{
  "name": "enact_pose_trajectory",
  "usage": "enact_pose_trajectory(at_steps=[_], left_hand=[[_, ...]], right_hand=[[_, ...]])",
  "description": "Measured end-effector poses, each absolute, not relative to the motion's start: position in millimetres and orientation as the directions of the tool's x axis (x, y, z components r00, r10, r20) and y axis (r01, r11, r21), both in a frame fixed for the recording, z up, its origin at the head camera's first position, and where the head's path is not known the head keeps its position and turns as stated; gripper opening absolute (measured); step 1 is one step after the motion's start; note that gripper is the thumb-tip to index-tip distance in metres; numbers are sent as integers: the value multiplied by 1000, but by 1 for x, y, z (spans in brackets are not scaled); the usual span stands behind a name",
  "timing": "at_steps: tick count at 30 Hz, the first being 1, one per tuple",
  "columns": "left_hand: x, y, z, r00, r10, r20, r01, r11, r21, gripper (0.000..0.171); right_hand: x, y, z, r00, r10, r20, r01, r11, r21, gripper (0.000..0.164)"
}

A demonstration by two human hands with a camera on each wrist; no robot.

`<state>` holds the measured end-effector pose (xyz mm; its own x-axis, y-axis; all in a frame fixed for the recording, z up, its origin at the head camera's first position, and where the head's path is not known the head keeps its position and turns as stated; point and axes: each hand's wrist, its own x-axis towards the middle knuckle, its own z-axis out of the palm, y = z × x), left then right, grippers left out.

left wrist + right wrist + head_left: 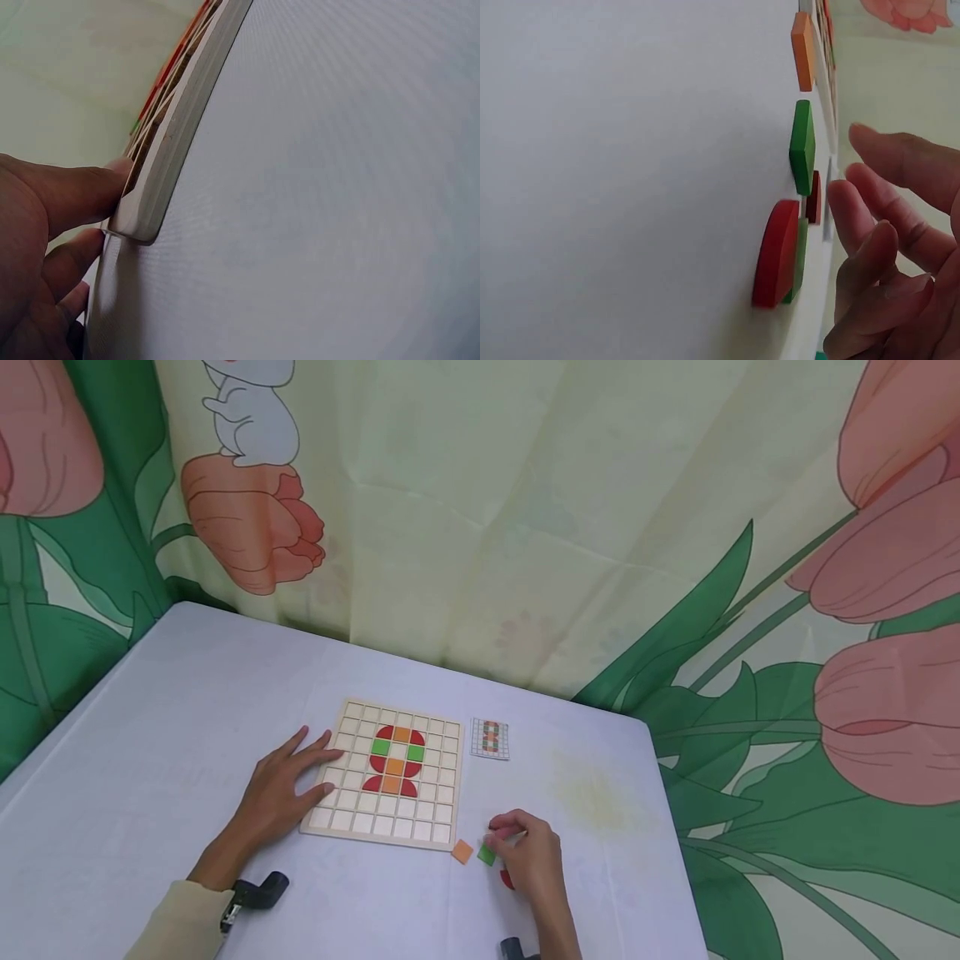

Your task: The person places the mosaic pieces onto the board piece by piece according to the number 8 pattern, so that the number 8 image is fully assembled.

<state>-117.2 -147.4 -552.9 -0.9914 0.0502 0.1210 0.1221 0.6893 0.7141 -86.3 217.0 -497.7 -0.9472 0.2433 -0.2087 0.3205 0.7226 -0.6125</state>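
A square wooden grid board point(406, 807) lies on the table, with red quarter-round, orange and green square tiles set in a pattern down its middle. My left hand point(279, 789) rests at the board's left edge, fingers spread; in the left wrist view the thumb point(82, 196) touches the frame near a corner. Off the board's near right corner, my right hand point(534, 852) hovers over loose tiles, its fingers loosely bent with nothing between them. Those tiles include an orange square point(803, 52), a green square point(802, 146) and a red quarter-round point(777, 255). Behind them, another green and another red piece partly show.
A small pattern card point(491, 739) lies right of the board. White cloth covers the table point(187, 710), and a flower-printed curtain point(480, 568) hangs along its far side. Dark camera mounts point(262, 891) sit at the wrists.
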Motion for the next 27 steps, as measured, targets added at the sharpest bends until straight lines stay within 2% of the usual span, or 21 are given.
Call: enact_pose_trajectory(at_steps=[8, 22, 27], left_hand=[[-118, -148, -553, -992, 49, 113, 115, 692, 712, 55], [-117, -148, -552, -994, 52, 100, 108, 694, 712, 54], [-117, -148, -552, -993, 50, 105, 110, 693, 713, 54]], right_hand=[[-69, 226, -499, -952, 203, -228, 301, 745, -596, 28], [-67, 219, -504, -957, 199, -213, 285, 789, -544, 29], [-66, 220, -506, -965, 155, -210, 251, 773, -583, 31]])
